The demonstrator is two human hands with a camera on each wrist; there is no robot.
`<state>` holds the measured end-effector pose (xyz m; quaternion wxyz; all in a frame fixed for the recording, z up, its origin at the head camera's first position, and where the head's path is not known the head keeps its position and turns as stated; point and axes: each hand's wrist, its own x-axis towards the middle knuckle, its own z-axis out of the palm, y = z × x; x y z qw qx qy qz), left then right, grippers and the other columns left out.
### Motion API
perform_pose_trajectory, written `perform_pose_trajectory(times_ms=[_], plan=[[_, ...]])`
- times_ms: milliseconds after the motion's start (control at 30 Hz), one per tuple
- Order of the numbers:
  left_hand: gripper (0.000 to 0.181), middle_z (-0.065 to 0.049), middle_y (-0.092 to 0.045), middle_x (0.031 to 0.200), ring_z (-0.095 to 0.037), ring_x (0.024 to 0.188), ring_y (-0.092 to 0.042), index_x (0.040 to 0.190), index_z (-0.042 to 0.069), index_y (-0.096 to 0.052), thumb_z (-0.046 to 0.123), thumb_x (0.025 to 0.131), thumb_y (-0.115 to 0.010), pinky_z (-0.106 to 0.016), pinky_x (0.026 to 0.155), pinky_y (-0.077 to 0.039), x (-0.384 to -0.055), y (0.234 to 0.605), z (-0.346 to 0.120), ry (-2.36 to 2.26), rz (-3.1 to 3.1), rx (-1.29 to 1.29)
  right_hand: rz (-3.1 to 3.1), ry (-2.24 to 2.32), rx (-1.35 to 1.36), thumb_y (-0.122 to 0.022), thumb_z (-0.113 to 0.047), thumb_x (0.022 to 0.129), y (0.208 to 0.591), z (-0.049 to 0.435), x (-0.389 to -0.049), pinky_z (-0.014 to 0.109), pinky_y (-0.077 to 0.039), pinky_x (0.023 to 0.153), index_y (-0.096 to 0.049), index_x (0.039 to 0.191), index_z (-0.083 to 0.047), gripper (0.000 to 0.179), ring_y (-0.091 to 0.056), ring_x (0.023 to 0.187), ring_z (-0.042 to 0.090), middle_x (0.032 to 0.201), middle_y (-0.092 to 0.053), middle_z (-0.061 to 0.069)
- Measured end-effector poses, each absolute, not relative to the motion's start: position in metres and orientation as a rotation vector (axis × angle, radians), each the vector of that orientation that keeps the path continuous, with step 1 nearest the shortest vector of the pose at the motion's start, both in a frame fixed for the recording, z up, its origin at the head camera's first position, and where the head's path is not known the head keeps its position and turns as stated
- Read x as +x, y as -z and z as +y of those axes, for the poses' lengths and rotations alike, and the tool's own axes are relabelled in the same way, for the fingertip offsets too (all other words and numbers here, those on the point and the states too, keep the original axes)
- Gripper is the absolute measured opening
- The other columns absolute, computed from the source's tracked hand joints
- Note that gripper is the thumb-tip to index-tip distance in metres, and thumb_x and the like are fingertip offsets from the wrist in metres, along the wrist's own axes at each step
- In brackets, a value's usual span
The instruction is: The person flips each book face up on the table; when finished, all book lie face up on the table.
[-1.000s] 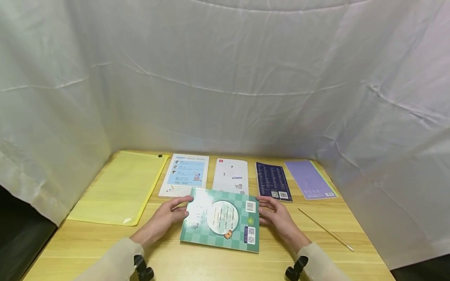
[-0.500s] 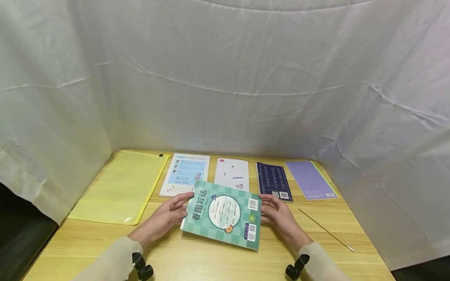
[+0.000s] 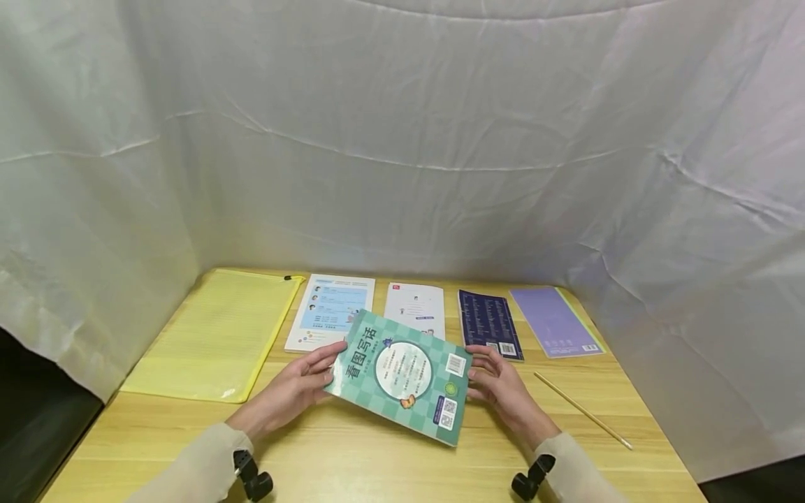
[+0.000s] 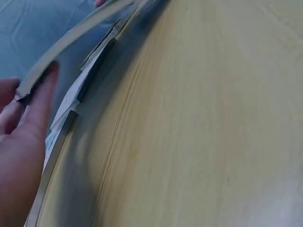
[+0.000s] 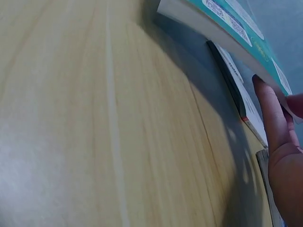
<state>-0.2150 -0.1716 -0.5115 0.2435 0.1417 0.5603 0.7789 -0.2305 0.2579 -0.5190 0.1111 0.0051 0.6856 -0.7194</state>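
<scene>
The green book (image 3: 400, 378) is on the near side of the white book (image 3: 411, 302) and hides its near end. The left hand (image 3: 292, 388) pinches the green book's left edge, and the right hand (image 3: 508, 395) pinches its right edge. Each hand is open only about as wide as the book is thick.

If one hand grips too loosely, I think the green book could drop on that side, as its shiny cover may slip. If it dips low, it could bump the white book and push it crooked. If the hands squeeze inward, it might bend; it already looks bowed in the left wrist view.

The head view shows the words and bar code on top, but not what is under. The wrist views show the gap and the dark shadow on the table (image 5: 61, 118). The right wrist view also shows a finger under the edge. Only the head view shows the yellow bag (image 3: 210, 339), left of the white book, and the stick (image 3: 581, 410), to its right and nearer the person.
</scene>
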Motion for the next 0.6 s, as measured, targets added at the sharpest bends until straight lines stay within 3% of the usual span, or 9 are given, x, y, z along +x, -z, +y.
perform_pose_trajectory(times_ms=[133,200,267,433,600], plan=[[0.059,-0.019,-0.052,0.164,-0.016,0.133,-0.068,0.167,-0.004,-0.032,0.006,0.113,-0.053,-0.035,0.117,-0.057,-0.217,0.5112,-0.1678,-2.236,1.519,0.272,2.006,2.125,0.016,-0.064,0.005,0.101,0.5185,0.258,-0.2302,0.031,-0.07,0.085,-0.044,0.16,-0.001,0.062,-0.072,0.102,0.02,0.129,-0.059,0.014],[0.055,-0.015,-0.056,0.161,-0.014,0.131,-0.069,0.165,-0.005,-0.035,0.006,0.114,-0.05,-0.032,0.117,-0.056,-0.2176,0.5109,-0.1662,-2.282,1.487,0.242,1.996,2.137,0.016,-0.064,0.005,0.1,0.5182,0.2577,-0.2303,0.031,-0.07,0.085,-0.045,0.16,-0.002,0.063,-0.072,0.103,0.02,0.13,-0.057,0.014],[0.055,-0.015,-0.048,0.168,-0.011,0.134,-0.067,0.165,-0.004,-0.036,0.0,0.112,-0.047,-0.031,0.12,-0.054,-0.2173,0.5102,-0.1655,-2.319,1.427,0.24,1.982,2.15,0.017,-0.063,0.006,0.1,0.5182,0.2574,-0.2307,0.03,-0.07,0.086,-0.045,0.161,-0.002,0.064,-0.071,0.105,0.02,0.132,-0.055,0.015],[0.063,-0.023,-0.012,0.181,-0.007,0.142,-0.059,0.167,-0.004,-0.029,-0.011,0.106,-0.042,-0.029,0.126,-0.046,-0.2166,0.508,-0.1648,-2.351,1.327,0.286,1.979,2.173,0.018,-0.063,0.005,0.102,0.5176,0.2589,-0.2311,0.033,-0.068,0.096,-0.046,0.161,0.0,0.062,-0.071,0.109,0.021,0.134,-0.052,0.015],[0.061,-0.025,-0.008,0.181,-0.014,0.15,-0.053,0.167,-0.007,-0.024,-0.008,0.109,-0.043,-0.029,0.127,-0.043,-0.2168,0.5074,-0.1655,-2.359,1.342,0.269,1.968,2.2,0.02,-0.064,0.0,0.106,0.5175,0.2595,-0.2326,0.032,-0.068,0.095,-0.055,0.151,0.0,0.047,-0.073,0.105,0.02,0.126,-0.06,0.009]])
